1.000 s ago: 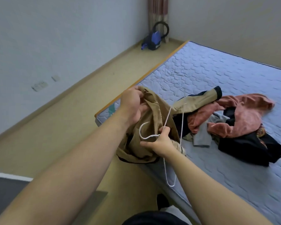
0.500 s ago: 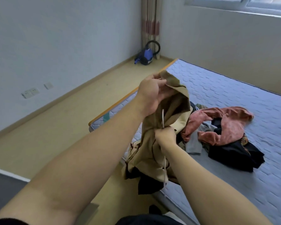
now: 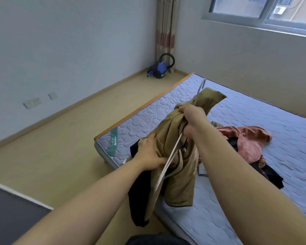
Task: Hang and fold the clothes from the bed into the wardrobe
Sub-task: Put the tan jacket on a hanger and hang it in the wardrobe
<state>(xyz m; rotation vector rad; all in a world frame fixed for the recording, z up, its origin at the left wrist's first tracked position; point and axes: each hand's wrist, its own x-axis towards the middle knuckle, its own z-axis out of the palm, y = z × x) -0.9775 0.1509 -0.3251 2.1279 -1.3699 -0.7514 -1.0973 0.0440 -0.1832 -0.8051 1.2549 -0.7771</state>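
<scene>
Gripping jacket (image 3: 184, 183) tight: left hand (image 3: 148, 156) low, right hand (image 3: 193, 119) high by hanger (image 3: 168, 165), above mattress (image 3: 254, 112) corner and wood floor (image 3: 69, 147).

Striped curtain (image 3: 165, 29) hangs floor-length in the room corner. Blue-and-black canister vacuum (image 3: 159, 68) sits just left of the curtain's foot on the pale wood floor (image 3: 60, 147), hose looped above it. Window (image 3: 265, 9) is high, right of the curtain. Wall sockets (image 3: 33, 102) are low, well left of the curtain.
</scene>
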